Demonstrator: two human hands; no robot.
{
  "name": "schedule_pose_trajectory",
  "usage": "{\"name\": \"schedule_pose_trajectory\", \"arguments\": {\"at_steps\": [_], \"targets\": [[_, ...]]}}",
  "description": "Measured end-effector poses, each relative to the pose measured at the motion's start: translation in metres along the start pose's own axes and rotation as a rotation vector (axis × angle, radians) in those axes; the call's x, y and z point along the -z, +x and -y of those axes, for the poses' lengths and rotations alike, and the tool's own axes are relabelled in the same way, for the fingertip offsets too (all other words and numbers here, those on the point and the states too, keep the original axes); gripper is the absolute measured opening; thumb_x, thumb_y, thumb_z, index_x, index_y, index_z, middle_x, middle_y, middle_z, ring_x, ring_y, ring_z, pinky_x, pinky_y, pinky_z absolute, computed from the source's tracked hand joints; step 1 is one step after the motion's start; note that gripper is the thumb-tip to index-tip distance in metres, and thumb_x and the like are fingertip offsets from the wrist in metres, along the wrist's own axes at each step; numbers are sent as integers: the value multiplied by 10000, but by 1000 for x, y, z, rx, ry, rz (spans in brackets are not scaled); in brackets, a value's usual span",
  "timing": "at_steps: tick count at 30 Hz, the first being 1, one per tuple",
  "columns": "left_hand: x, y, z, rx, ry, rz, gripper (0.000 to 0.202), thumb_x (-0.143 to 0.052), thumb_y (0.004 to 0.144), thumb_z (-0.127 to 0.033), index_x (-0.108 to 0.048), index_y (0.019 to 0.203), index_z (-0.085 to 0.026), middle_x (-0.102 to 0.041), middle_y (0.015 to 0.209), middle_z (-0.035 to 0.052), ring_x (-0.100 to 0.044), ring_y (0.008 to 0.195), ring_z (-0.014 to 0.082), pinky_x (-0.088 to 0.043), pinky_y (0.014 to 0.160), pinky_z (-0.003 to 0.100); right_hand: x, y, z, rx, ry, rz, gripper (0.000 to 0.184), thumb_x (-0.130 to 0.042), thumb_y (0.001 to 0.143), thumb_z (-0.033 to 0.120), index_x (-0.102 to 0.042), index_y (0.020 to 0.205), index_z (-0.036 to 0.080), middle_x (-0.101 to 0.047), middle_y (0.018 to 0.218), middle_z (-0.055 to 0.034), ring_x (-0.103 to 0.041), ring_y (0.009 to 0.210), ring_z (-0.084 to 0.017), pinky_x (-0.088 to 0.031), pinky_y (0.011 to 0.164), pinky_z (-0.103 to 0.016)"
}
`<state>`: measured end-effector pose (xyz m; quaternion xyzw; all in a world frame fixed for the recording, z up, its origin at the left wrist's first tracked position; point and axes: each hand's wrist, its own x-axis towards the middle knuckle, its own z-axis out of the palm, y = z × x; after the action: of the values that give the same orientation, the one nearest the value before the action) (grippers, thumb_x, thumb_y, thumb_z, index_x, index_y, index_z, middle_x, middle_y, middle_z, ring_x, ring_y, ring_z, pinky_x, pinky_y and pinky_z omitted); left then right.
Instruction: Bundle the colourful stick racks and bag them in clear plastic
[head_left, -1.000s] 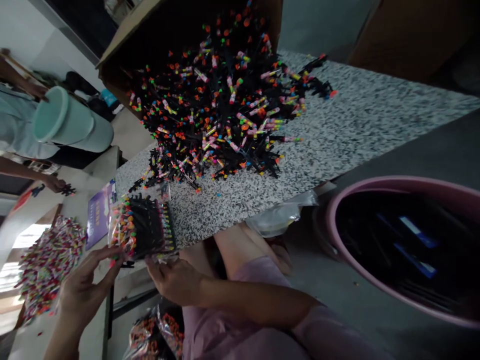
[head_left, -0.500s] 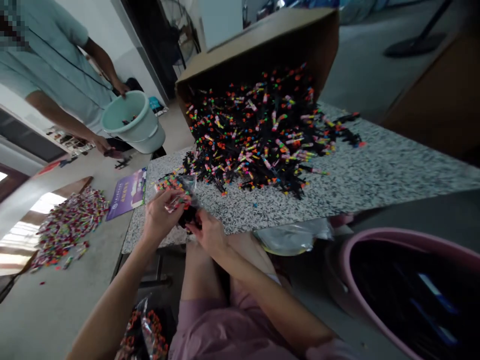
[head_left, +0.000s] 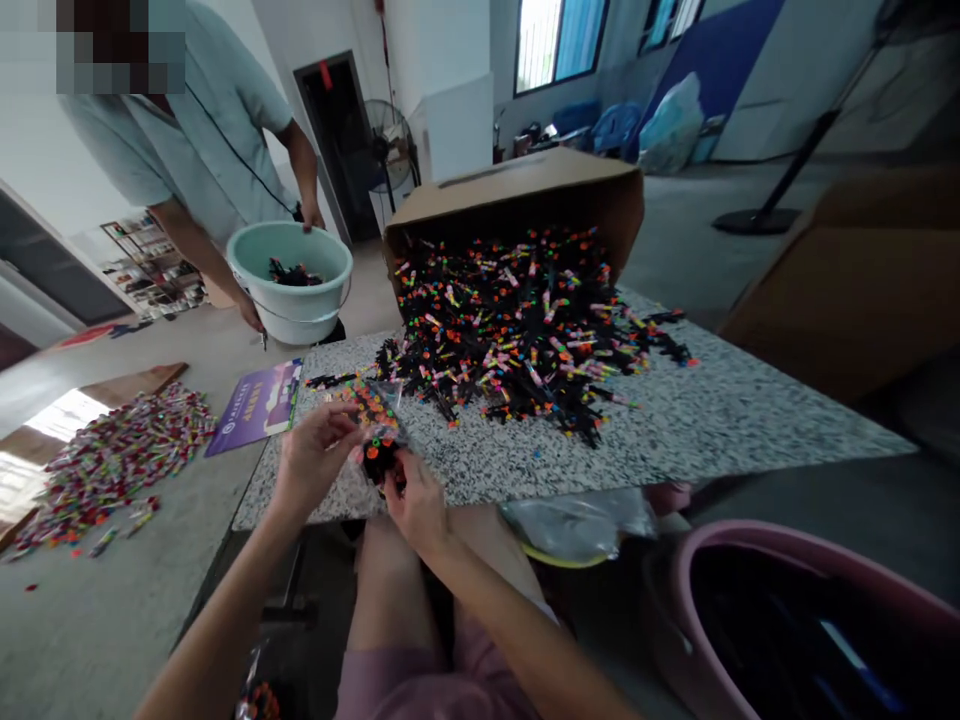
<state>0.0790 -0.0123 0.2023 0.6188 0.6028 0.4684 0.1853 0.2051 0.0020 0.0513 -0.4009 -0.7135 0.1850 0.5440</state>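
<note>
Both my hands hold a clear plastic packet of black pens with bright caps (head_left: 375,432) just above the near edge of a speckled stone table (head_left: 720,410). My left hand (head_left: 313,458) pinches the packet's upper left side. My right hand (head_left: 415,503) grips its lower end, fingers closed. A big heap of the same black pens (head_left: 517,335) spills from a tipped cardboard box (head_left: 517,195) onto the table beyond the packet.
A person in a pale shirt (head_left: 187,130) stands at the left holding a mint bucket (head_left: 291,280). A purple leaflet (head_left: 259,405) and a pile of coloured caps (head_left: 112,465) lie on the left table. A pink basin (head_left: 810,620) and a clear bag (head_left: 577,525) sit at right.
The view has tilted up and levelled. My hands have drawn the packet together, turning it from flat to end-on, and the person moved the mint bucket upright.
</note>
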Motion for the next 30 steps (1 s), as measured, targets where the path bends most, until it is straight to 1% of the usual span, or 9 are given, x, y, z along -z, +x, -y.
{"name": "schedule_pose_trajectory", "arguments": {"at_steps": [3, 6, 10, 13, 16, 20, 23, 26, 30], "targets": [[-15, -22, -2, -2, -25, -63, 307, -703, 790, -310, -646, 1067, -191, -664, 759, -13, -660, 666, 112, -532, 653, 216, 1, -1, 5, 73, -27, -37, 387, -572, 938, 286, -522, 1292, 138, -665, 1007, -123, -675, 878, -237, -581, 744, -352], [-20, -42, -1, -54, 65, -88, 231, -666, 834, -289, -669, 1045, -195, -665, 791, 2, -656, 710, 117, -536, 685, 224, 3, 0, 7, 175, -92, -68, 387, -600, 941, 327, -533, 1278, 150, -663, 1042, -140, -678, 939, -261, -594, 748, -367], [-14, -59, -4, -150, 179, -82, 156, -628, 860, -231, -696, 998, -206, -661, 795, 5, -651, 723, 120, -534, 675, 217, 7, 2, 12, 281, -156, -64, 273, -519, 968, 222, -553, 1232, 162, -678, 990, -127, -683, 889, -252, -599, 709, -366], [-8, -65, -8, -227, 207, -78, 152, -619, 867, -180, -692, 993, -222, -667, 812, -2, -651, 728, 108, -533, 670, 195, 12, 0, 15, 328, -126, -35, 264, -483, 950, 147, -559, 1202, 168, -685, 975, -115, -682, 874, -238, -601, 720, -363], [-2, -70, -7, -296, 257, -75, 148, -609, 884, -141, -688, 962, -237, -653, 837, -9, -646, 754, 91, -523, 685, 167, 17, -7, 14, 317, -15, -56, 233, -503, 929, 117, -567, 1145, 175, -682, 944, -99, -675, 856, -216, -600, 728, -349], [1, -79, 5, -413, 389, -3, 278, -483, 938, -101, -699, 1021, -255, -607, 980, 28, -626, 834, 89, -515, 684, 157, 22, -16, 16, 280, 54, -44, 239, -527, 906, 98, -571, 1124, 186, -683, 913, -83, -678, 857, -210, -600, 731, -348], [-3, -79, 17, -435, 513, -6, 300, -486, 945, -138, -674, 1133, -276, -590, 1069, 50, -598, 895, 130, -545, 730, 219, 23, -13, 19, 223, 28, 8, 313, -505, 903, 112, -554, 1205, 179, -684, 950, -102, -684, 874, -225, -607, 729, -361], [-8, -67, 25, -442, 554, -25, 388, -526, 940, -168, -582, 1299, -303, -577, 1164, 72, -577, 985, 172, -560, 814, 291, 21, -5, 21, 177, 18, 46, 399, -495, 892, 113, -524, 1284, 183, -685, 1025, -121, -681, 937, -242, -608, 780, -385], [-12, -44, 20, -562, 616, 2, 540, -460, 949, -118, -423, 1460, -290, -559, 1238, 114, -565, 1025, 200, -535, 883, 352, 18, 5, 19, 131, 25, 42, 453, -495, 898, 130, -482, 1347, 187, -677, 1113, -131, -671, 1017, -247, -599, 851, -397]]}}
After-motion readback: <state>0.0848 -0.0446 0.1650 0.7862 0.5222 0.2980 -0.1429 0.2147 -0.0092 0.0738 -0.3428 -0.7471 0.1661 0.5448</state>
